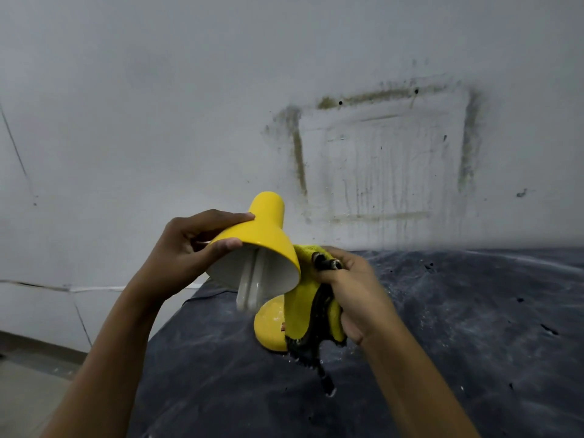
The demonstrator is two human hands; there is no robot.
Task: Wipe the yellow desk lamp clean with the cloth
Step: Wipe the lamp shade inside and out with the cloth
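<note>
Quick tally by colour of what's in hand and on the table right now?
Yellow: 2, lamp and cloth
White: 1, bulb
Dark: 1, table cover
Bare hands: 2, left hand and right hand
Total: 6

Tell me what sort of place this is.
Probably a bare, unfinished or disused room: a stained grey wall with a dirty rectangular mark where something once hung, and a dusty dark-covered table.
</note>
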